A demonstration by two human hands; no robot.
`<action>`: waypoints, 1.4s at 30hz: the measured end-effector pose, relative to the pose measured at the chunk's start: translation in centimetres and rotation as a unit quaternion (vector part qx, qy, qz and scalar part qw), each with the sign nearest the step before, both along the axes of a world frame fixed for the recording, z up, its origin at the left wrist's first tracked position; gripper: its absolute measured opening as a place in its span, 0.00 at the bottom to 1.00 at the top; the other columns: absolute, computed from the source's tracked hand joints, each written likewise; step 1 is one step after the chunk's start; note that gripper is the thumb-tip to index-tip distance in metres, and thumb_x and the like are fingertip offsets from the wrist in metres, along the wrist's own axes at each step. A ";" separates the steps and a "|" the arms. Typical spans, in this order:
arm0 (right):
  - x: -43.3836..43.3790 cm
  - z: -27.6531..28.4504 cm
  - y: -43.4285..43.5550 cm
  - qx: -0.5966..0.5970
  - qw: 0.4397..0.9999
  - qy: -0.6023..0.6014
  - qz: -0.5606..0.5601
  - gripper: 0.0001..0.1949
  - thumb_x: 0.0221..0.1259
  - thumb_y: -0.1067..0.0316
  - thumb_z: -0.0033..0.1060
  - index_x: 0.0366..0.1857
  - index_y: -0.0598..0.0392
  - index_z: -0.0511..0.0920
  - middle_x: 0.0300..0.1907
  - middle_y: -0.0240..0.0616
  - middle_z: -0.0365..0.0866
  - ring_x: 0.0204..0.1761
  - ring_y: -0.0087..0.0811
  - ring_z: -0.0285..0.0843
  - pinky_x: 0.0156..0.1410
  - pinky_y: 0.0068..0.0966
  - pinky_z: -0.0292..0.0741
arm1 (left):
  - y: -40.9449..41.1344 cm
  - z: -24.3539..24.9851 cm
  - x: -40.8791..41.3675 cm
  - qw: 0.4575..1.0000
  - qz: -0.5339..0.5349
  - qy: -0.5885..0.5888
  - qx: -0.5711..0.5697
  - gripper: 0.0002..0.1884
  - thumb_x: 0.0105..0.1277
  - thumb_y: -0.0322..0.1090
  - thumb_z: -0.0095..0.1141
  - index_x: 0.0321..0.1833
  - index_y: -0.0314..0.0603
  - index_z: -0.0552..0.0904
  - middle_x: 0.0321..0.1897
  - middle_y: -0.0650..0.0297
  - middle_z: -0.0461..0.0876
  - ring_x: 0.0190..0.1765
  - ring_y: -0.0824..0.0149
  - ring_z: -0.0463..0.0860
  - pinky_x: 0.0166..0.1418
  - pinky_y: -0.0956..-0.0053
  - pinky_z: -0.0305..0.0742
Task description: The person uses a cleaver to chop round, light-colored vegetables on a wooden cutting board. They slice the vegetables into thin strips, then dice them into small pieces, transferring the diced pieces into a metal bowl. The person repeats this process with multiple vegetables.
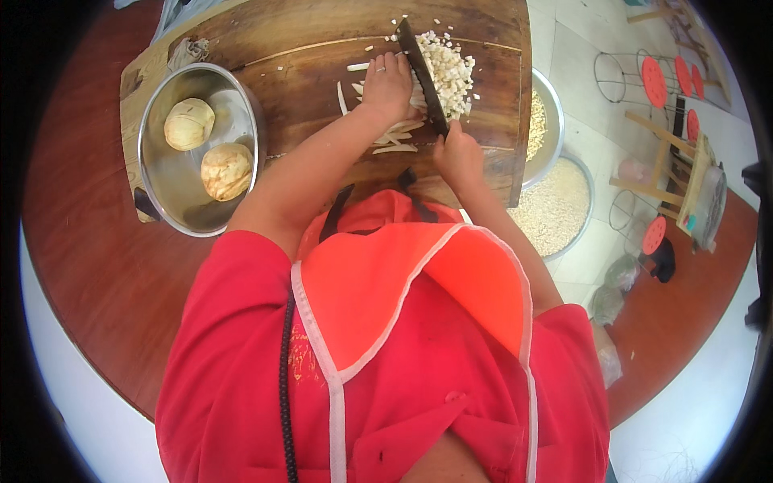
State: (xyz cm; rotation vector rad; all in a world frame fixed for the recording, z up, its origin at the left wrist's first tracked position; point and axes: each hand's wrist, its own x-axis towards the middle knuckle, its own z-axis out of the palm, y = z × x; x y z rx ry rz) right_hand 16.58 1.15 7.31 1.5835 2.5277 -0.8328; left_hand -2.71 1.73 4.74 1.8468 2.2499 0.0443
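My right hand (pixel 460 156) grips the handle of a dark-bladed kitchen cleaver (pixel 423 75), its blade standing on edge across the wooden chopping board (pixel 302 84). Left of the blade, my left hand (pixel 388 86) lies palm down with fingers together, pressing on pale vegetable strips (pixel 398 134) that are partly hidden beneath it. More strips lie loose around that hand. Against the blade's right side rests a heap of small diced pale pieces (pixel 448 75), with a few crumbs scattered near the cleaver's tip.
A steel bowl (pixel 246 84) at left holds two peeled round root vegetables (pixel 226 172). A crumpled cloth (pixel 188 53) lies behind it. Beyond the board's right edge, lower down, sit a basin of yellowish bits (pixel 536 127) and one of pale grains (pixel 552 211). Red-topped stools (pixel 654 81) stand farther right.
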 end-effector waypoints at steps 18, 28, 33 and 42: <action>1.6 6.1 0.3 -0.069 0.997 -0.011 0.034 0.11 0.64 0.65 0.56 0.40 0.63 0.73 0.32 0.62 0.84 0.39 0.63 0.83 0.47 0.55 0.78 | -0.7 -1.0 -1.0 0.999 0.000 -0.032 -0.034 0.66 0.41 0.60 0.80 0.73 0.17 0.57 0.63 0.44 0.68 0.68 0.48 0.67 0.75 0.59 0.63; 0.3 -0.3 0.5 0.001 1.000 0.020 0.020 0.13 0.63 0.62 0.57 0.42 0.61 0.73 0.30 0.60 0.84 0.36 0.62 0.84 0.44 0.54 0.79 | -0.6 1.2 -1.8 0.992 -0.012 -0.077 -0.099 0.67 0.49 0.69 0.71 0.77 0.18 0.55 0.73 0.35 0.62 0.78 0.42 0.61 0.81 0.58 0.58; 1.3 3.9 0.5 0.003 0.999 0.053 0.012 0.12 0.65 0.63 0.58 0.43 0.60 0.74 0.29 0.58 0.84 0.35 0.61 0.84 0.42 0.55 0.77 | -1.8 -1.9 -2.6 0.970 0.126 -0.200 0.060 0.43 0.69 0.59 0.57 0.76 0.31 0.63 0.73 0.48 0.68 0.76 0.52 0.66 0.80 0.50 0.55; 2.1 6.9 -1.3 -0.062 0.997 -0.025 0.028 0.11 0.66 0.65 0.55 0.44 0.61 0.74 0.29 0.59 0.84 0.36 0.61 0.84 0.43 0.55 0.77 | -1.6 -3.5 1.3 0.949 0.203 -0.091 0.222 0.22 0.72 0.41 0.56 0.66 0.42 0.76 0.62 0.59 0.78 0.68 0.58 0.74 0.77 0.49 0.58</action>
